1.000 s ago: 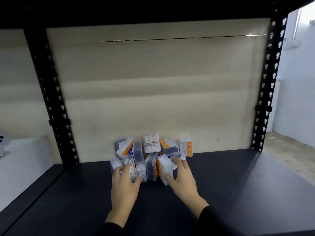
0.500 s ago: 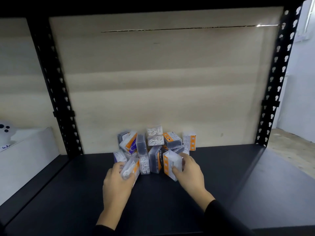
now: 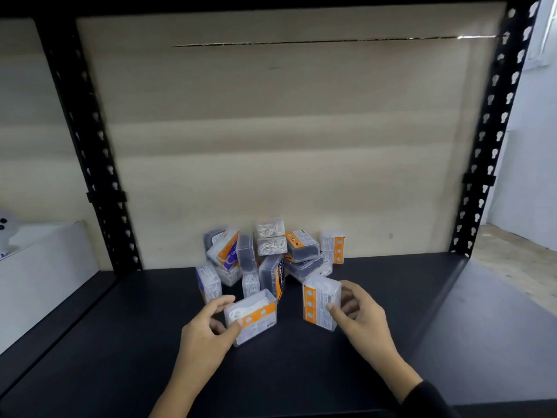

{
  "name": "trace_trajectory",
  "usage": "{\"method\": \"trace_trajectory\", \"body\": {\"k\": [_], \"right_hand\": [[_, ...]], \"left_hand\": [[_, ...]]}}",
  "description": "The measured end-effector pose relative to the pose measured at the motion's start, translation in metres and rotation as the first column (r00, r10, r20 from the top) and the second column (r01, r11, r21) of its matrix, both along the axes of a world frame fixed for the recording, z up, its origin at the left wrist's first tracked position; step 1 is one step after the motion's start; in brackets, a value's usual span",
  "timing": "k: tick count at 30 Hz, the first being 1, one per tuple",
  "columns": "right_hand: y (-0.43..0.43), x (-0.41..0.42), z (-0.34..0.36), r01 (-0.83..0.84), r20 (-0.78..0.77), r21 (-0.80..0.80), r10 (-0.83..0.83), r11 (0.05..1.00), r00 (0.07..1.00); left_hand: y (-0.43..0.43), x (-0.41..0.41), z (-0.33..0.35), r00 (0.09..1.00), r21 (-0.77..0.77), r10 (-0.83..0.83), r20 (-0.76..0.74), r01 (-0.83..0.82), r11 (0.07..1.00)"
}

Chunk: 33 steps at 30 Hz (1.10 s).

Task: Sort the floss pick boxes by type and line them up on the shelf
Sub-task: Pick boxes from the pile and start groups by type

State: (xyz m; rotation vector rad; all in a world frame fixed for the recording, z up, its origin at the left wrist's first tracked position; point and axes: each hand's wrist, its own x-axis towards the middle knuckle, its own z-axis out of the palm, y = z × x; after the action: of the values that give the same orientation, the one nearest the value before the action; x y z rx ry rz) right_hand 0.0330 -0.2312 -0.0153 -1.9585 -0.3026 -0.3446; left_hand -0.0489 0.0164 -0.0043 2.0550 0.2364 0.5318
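A jumbled pile of floss pick boxes [image 3: 271, 254] sits at the back middle of the black shelf [image 3: 407, 327], against the beige back panel. Some boxes are clear with orange labels, some dark grey, some carry purple. My left hand [image 3: 208, 330] grips a clear orange-label box [image 3: 256, 315], tilted, just in front of the pile. My right hand [image 3: 358, 315] holds another clear orange-label box [image 3: 319, 300] upright on its end, to the right of the first. One more orange-label box [image 3: 333, 245] stands alone at the pile's right edge.
Perforated black uprights frame the bay on the left [image 3: 90, 164] and right [image 3: 488, 140]. A white box [image 3: 39, 267] lies on the neighbouring shelf to the left. Bare dark shelf surface stretches to both sides of the pile and in front of it.
Both hands have pulled back from the pile toward me, each bringing a clear orange-label box with it. The two boxes are now apart from the heap.
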Motion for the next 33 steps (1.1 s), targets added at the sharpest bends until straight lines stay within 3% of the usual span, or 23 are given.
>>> {"method": "trace_trajectory", "body": {"k": [22, 26, 30, 33], "right_hand": [[-0.003, -0.002, -0.007, 0.083, 0.134, -0.114, -0.068, 0.990, 0.989], [-0.004, -0.006, -0.002, 0.164, 0.108, -0.111, -0.152, 0.980, 0.982], [-0.008, -0.016, 0.004, 0.267, 0.195, -0.200, -0.229, 0.943, 0.954], [-0.010, -0.019, 0.001, 0.321, 0.352, -0.323, -0.202, 0.891, 0.914]], "left_hand": [[0.001, 0.006, -0.022, 0.999, 0.092, 0.019, 0.035, -0.022, 0.995], [0.003, 0.007, -0.024, 0.999, 0.102, 0.012, 0.052, -0.017, 0.995], [0.005, 0.008, -0.026, 0.999, 0.097, 0.005, 0.045, -0.009, 0.995], [0.005, 0.009, -0.027, 0.999, 0.094, -0.001, 0.052, -0.004, 0.996]]}}
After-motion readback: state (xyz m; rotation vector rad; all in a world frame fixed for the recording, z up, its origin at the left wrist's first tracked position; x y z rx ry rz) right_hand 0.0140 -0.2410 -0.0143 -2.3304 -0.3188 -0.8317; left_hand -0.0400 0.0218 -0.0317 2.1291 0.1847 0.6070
